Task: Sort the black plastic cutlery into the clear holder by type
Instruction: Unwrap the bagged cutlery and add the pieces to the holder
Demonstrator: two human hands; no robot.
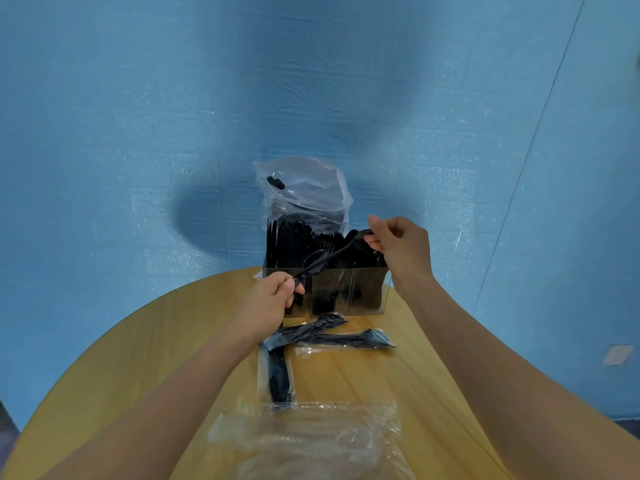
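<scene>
Left hand (277, 296) and right hand (398, 244) each pinch one end of a black spoon (320, 261) before the clear holder (367, 292).

One camera only, up on my head, looking forward and down over my worktop (145, 341), close in, blue wall (138, 98) filling the top.

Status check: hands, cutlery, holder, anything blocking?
Left hand and right hand each pinch one end of a black spoon above the clear holder. Holder packed with black cutlery. Three wrapped packs on table; nothing blocking.
</scene>
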